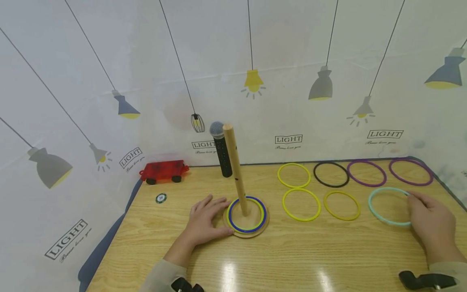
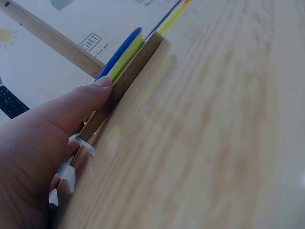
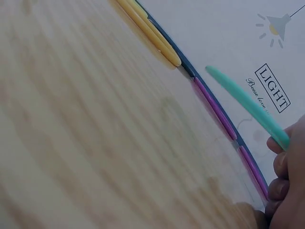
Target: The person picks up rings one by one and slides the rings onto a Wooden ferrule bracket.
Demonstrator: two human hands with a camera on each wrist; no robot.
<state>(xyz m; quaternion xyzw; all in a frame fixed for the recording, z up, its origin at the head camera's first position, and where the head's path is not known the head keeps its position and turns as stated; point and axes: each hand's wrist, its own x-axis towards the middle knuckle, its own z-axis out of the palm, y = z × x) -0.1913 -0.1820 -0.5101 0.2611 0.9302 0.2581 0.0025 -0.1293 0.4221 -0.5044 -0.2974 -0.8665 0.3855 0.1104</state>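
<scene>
Beige sleeves (image 1: 160, 275) enter at the bottom left and bottom right of the head view, with a black wrist mount (image 1: 434, 280) on each, over a pale wood-grain table (image 1: 292, 255). At the centre stands a round wooden base with an upright peg (image 1: 237, 178); a glossy blue ring (image 2: 120, 49) lies on a yellow-green ring (image 2: 126, 59), both around the peg's foot. The left hand (image 1: 206, 221) is at the base's left edge, fingers spread and mostly straight, touching the rim. At the frame's right, the right hand (image 1: 432, 219) pinches a thin mint-green ring (image 1: 370, 205) by its right side, fingers curled; the right wrist view shows it raised off the table. That ring is smooth, slender and plain. Right of centre lie two touching bright yellow rings (image 1: 298, 187), an ochre ring (image 1: 343, 219), a black ring (image 1: 333, 186) and two purple rings (image 1: 368, 185). Left of centre are a red toy wagon (image 1: 164, 171), a small round green-edged chip (image 1: 161, 198) and a black microphone (image 1: 222, 156) behind the peg.
</scene>
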